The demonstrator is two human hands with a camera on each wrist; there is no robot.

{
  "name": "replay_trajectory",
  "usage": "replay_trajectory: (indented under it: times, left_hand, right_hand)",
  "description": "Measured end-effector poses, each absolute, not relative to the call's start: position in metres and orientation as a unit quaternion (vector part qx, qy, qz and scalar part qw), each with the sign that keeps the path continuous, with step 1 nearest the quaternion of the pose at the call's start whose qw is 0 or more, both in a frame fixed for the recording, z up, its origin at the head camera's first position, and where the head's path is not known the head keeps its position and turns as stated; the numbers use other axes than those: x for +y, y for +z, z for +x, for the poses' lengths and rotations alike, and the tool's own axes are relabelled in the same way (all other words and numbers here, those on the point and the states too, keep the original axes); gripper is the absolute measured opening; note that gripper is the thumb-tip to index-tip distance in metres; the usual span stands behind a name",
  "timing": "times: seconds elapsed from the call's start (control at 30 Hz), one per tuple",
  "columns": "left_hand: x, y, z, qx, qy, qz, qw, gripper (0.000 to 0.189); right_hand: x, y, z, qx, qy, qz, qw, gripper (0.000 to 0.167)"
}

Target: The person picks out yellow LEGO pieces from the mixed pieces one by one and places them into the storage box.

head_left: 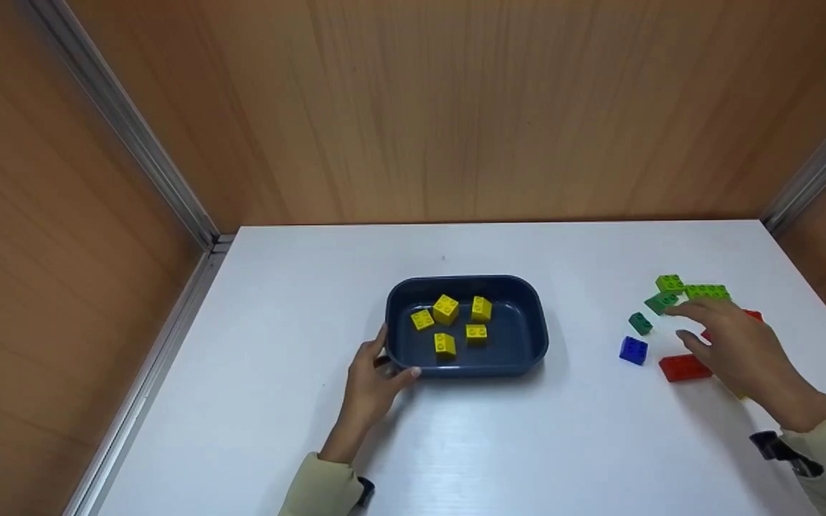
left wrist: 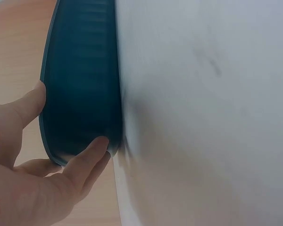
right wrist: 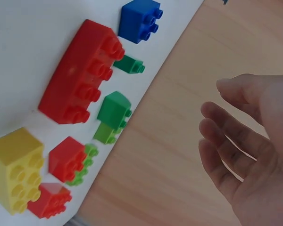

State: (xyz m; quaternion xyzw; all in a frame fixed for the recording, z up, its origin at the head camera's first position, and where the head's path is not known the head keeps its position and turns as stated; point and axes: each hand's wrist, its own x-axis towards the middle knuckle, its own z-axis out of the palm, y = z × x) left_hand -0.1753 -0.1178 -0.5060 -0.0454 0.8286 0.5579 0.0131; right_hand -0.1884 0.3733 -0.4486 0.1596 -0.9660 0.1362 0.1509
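Note:
A dark blue tray (head_left: 470,371) holds several yellow bricks (head_left: 446,309). My left hand (head_left: 370,390) grips its near left corner, thumb on the front wall and fingers along the left side; the left wrist view shows the fingers around the tray's end (left wrist: 80,70). Over the loose bricks on the right, my right hand (head_left: 750,355) hovers with nothing in it, fingers bent loosely and thumb apart. Near it lie a long red brick (head_left: 684,368), a blue brick (head_left: 633,350) and green bricks (head_left: 660,302). A yellow brick (right wrist: 16,169) is mostly hidden beneath it in the head view.
Two smaller red bricks (right wrist: 66,160) and light green bricks (head_left: 707,292) lie at the back of the group. A wooden panel (head_left: 456,115) rises behind the white table (head_left: 277,322), with further panels at left and right.

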Motion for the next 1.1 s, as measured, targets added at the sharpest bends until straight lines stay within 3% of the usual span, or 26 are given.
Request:
replay_trajectory:
  times: [0.37, 1.1]
  left_hand:
    - [-0.117, -0.505, -0.175, 0.825, 0.563, -0.042, 0.014, 0.093]
    - [-0.116, -0.505, -0.175, 0.834, 0.549, -0.051, 0.010, 0.092]
  right_hand:
    - [0.399, -0.461, -0.173, -0.984, 0.117, 0.084, 0.102, 0.045]
    - [0.441, -0.478, -0.146, -0.997, 0.074, 0.008, 0.026, 0.056]
